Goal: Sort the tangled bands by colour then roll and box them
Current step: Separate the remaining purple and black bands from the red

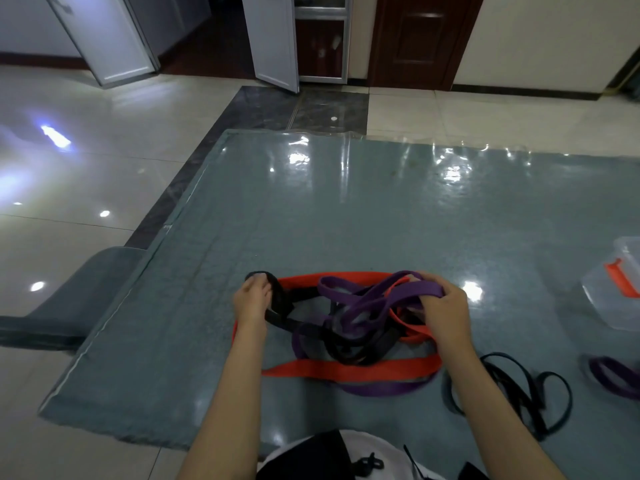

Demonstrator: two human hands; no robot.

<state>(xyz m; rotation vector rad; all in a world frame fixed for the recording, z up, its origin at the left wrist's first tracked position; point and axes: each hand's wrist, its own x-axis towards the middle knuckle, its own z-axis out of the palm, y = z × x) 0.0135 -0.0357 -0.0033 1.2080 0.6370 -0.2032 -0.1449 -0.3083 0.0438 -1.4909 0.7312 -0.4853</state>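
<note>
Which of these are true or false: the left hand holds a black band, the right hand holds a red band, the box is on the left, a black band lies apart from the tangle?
1. The left hand holds a black band. True.
2. The right hand holds a red band. False: it grips a purple band.
3. The box is on the left. False: it sits at the right edge of the mat.
4. A black band lies apart from the tangle. True: a loose black band lies to its right.

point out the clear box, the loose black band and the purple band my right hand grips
clear box (pixel 613 299), head view, front wall
loose black band (pixel 512 386), head view, middle strands
purple band (pixel 408 292), head view, strand beside right hand (pixel 445 308)
</note>
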